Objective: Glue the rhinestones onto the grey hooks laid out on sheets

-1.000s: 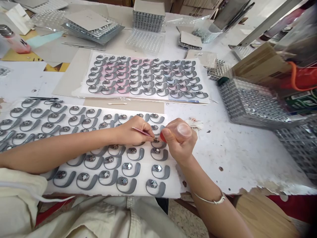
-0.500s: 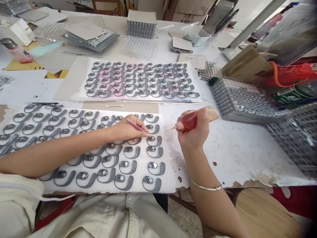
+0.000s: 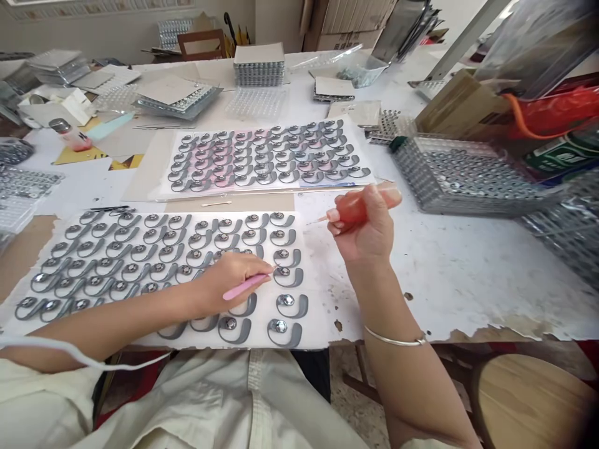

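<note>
My left hand (image 3: 234, 280) is closed around pink tweezers (image 3: 243, 287), their tip at a round gem setting (image 3: 282, 272) in the right-hand column. That setting sits on one of many grey curved bands (image 3: 296, 308), laid in rows on a white sheet (image 3: 314, 318). Some bands are hidden beneath my left hand and forearm. Raised to the right of the sheet, my right hand (image 3: 367, 234) grips a squeeze bottle (image 3: 352, 209) of red liquid. Its thin needle nozzle (image 3: 318, 221) points left, above the table and apart from the bands.
A second sheet of similar bands (image 3: 262, 156) lies farther back. Between the sheets is a cotton swab (image 3: 216, 203). Clear trays of small parts (image 3: 468, 168) stand at right, near a cardboard box (image 3: 461, 109). Stacked trays (image 3: 259, 65) and a pink bottle (image 3: 70, 135) are at the back.
The left hand has moved one piece nearer along the right column, and the tweezers now lie flatter. The right hand keeps the bottle raised. The view has shifted slightly.
</note>
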The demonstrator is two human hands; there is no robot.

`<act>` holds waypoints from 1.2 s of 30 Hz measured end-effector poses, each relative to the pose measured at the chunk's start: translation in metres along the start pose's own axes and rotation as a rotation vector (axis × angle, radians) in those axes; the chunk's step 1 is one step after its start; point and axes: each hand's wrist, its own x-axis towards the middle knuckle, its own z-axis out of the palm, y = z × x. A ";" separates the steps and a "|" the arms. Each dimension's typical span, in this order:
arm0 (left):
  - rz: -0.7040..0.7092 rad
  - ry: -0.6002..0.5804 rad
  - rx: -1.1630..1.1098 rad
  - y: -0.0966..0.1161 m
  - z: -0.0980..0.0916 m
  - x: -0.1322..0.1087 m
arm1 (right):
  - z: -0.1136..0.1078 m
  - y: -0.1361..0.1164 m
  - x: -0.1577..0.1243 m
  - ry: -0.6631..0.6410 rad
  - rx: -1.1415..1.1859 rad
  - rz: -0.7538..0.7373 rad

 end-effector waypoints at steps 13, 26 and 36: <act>0.369 -0.069 0.381 -0.006 0.020 -0.006 | 0.023 -0.007 -0.056 -0.029 -0.198 -0.147; 0.547 -0.049 0.676 0.010 0.020 -0.007 | 0.023 0.023 -0.078 -0.126 -0.443 -0.334; 0.564 -0.063 0.701 0.007 0.030 -0.011 | 0.030 0.021 -0.077 -0.173 -0.566 -0.355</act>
